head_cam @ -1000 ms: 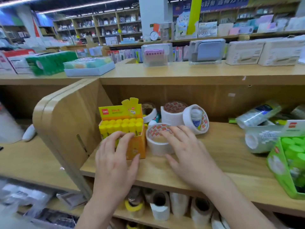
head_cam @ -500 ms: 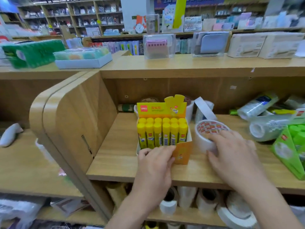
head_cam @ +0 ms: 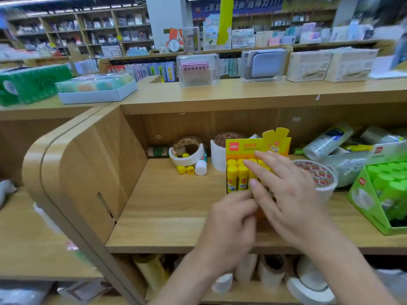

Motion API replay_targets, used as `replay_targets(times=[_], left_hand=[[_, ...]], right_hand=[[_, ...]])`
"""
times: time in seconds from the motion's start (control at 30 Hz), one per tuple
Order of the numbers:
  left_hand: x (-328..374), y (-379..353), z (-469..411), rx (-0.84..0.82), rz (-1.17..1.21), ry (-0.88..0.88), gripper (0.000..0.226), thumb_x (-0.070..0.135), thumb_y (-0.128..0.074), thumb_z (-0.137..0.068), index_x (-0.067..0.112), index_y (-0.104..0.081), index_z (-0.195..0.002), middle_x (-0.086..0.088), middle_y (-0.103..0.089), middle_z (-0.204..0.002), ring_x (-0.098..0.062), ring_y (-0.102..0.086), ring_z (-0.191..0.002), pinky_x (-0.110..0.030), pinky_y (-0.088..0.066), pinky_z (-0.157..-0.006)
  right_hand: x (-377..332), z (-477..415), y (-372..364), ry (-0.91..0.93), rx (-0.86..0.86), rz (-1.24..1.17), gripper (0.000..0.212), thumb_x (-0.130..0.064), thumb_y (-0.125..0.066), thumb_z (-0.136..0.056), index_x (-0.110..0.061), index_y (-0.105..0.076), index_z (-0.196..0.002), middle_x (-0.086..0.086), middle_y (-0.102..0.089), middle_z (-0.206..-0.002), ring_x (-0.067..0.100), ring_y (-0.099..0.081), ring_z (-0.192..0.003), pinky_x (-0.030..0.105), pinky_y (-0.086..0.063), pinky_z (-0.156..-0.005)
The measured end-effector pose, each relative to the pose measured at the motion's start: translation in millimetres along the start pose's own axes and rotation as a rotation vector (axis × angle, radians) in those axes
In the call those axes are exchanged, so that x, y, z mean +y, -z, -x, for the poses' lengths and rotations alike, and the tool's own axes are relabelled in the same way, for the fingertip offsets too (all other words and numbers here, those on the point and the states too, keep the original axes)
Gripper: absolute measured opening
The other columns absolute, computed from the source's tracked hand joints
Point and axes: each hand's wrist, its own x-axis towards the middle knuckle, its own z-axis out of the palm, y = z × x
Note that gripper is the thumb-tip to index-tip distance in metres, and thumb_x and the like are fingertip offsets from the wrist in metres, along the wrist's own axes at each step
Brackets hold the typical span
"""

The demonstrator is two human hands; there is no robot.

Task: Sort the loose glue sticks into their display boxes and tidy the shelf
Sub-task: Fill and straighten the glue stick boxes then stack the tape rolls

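Note:
A yellow display box (head_cam: 244, 148) full of yellow glue sticks (head_cam: 232, 178) stands on the wooden shelf (head_cam: 167, 208), right of its middle. My left hand (head_cam: 231, 223) grips the box's lower front edge. My right hand (head_cam: 286, 194) lies flat over the box's front with fingers spread across the sticks, holding nothing. Loose yellow glue sticks (head_cam: 185, 169) and a white-capped one (head_cam: 200, 167) lie at the back left, partly under a tape roll (head_cam: 187, 151). A green display box (head_cam: 374, 208) of green-capped sticks sits at the right edge.
A tape roll (head_cam: 321, 179) sits just right of the yellow box, and a white roll (head_cam: 217, 155) stands behind it. Clear-wrapped bundles (head_cam: 330, 142) pile up at the back right. More rolls (head_cam: 271, 271) fill the lower shelf. A curved wooden side panel (head_cam: 88, 168) closes the left.
My left hand has slid the yellow box to the right along the shelf. My right hand has left the tape roll and come over the box. Loose sticks now show at back left.

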Motion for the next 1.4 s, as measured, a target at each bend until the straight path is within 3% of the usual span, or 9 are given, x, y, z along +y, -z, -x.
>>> replay_targets(times=[0.13, 0.27, 0.33, 0.5, 0.73, 0.87, 1.03, 1.23, 1.4], left_hand=[[-37, 54, -22, 0.286, -0.353, 0.187, 0.027, 0.005, -0.055, -0.084, 0.015, -0.073, -0.102, 0.005, -0.070, -0.102, -0.012, -0.062, -0.096, -0.023, -0.047, -0.083], [-93, 70, -63, -0.031, -0.808, 0.471, 0.037, 0.026, -0.053, -0.095, 0.022, -0.055, -0.131, -0.001, -0.055, -0.130, -0.024, -0.049, -0.114, -0.035, -0.043, -0.088], [-108, 69, -69, -0.096, -0.813, 0.490, 0.030, 0.026, -0.053, -0.095, 0.022, -0.060, -0.125, -0.002, -0.058, -0.121, -0.024, -0.051, -0.110, -0.033, -0.042, -0.082], [-103, 93, -56, 0.114, -0.838, 0.343, 0.014, 0.004, -0.065, -0.080, 0.011, -0.065, -0.092, -0.009, -0.065, -0.088, -0.033, -0.061, -0.082, -0.036, -0.044, -0.064], [-99, 108, -7, 0.007, -0.998, 0.371, 0.030, 0.000, -0.079, -0.057, 0.011, -0.056, -0.071, -0.010, -0.063, -0.064, -0.033, -0.061, -0.053, -0.030, -0.040, -0.040], [-106, 108, 7, 0.037, -0.897, 0.419, 0.026, 0.004, -0.076, -0.067, 0.011, -0.065, -0.089, -0.011, -0.068, -0.078, -0.034, -0.065, -0.068, -0.034, -0.048, -0.051], [-107, 113, 15, 0.123, -0.817, 0.442, 0.025, 0.009, -0.068, -0.075, 0.012, -0.067, -0.099, -0.008, -0.068, -0.094, -0.031, -0.064, -0.084, -0.036, -0.051, -0.065], [-106, 112, 15, 0.113, -0.782, 0.464, 0.024, 0.013, -0.058, -0.079, 0.014, -0.066, -0.101, -0.006, -0.065, -0.100, -0.028, -0.061, -0.092, -0.039, -0.053, -0.070], [-107, 112, 14, 0.125, -0.768, 0.474, 0.021, 0.017, -0.054, -0.081, 0.017, -0.066, -0.097, -0.003, -0.064, -0.101, -0.028, -0.058, -0.094, -0.041, -0.054, -0.071]], right_hand=[[2, 1, -4, 0.009, 0.006, 0.178, 0.040, -0.039, -0.041, -0.090, -0.022, -0.066, -0.116, 0.000, -0.062, -0.127, 0.020, -0.049, -0.125, 0.048, -0.034, -0.096], [-18, -5, -7, 0.040, 0.084, 0.142, 0.036, -0.022, -0.054, -0.082, -0.015, -0.066, -0.115, 0.005, -0.063, -0.123, 0.025, -0.055, -0.120, 0.046, -0.039, -0.094], [-34, -9, -14, 0.096, 0.056, 0.035, 0.039, -0.016, -0.056, -0.080, -0.011, -0.064, -0.118, 0.009, -0.062, -0.123, 0.027, -0.056, -0.117, 0.042, -0.046, -0.094], [-79, -30, -41, 0.089, -0.101, -0.049, 0.049, -0.019, -0.054, -0.080, -0.007, -0.057, -0.127, 0.014, -0.058, -0.127, 0.028, -0.057, -0.114, 0.036, -0.047, -0.097], [-106, -102, -89, -0.216, -0.656, 0.059, 0.073, -0.043, -0.051, -0.090, -0.020, -0.015, -0.149, 0.007, -0.022, -0.152, 0.041, -0.012, -0.141, 0.055, -0.031, -0.104], [-102, -138, -124, -0.390, -0.816, 0.120, 0.066, -0.048, -0.044, -0.093, -0.026, -0.017, -0.149, 0.007, -0.026, -0.153, 0.046, -0.009, -0.141, 0.060, -0.028, -0.105], [-101, -145, -144, -0.384, -0.759, 0.090, 0.048, -0.051, -0.025, -0.099, -0.032, -0.039, -0.140, 0.003, -0.035, -0.146, 0.039, -0.027, -0.132, 0.057, -0.030, -0.100], [-96, -152, -143, -0.392, -0.842, 0.067, 0.047, -0.050, -0.033, -0.098, -0.031, -0.043, -0.141, 0.000, -0.030, -0.146, 0.036, -0.027, -0.132, 0.055, -0.031, -0.103], [-90, -151, -127, -0.271, -0.886, 0.153, 0.046, -0.047, -0.044, -0.095, -0.025, -0.051, -0.135, 0.007, -0.042, -0.140, 0.032, -0.048, -0.121, 0.043, -0.041, -0.102]])
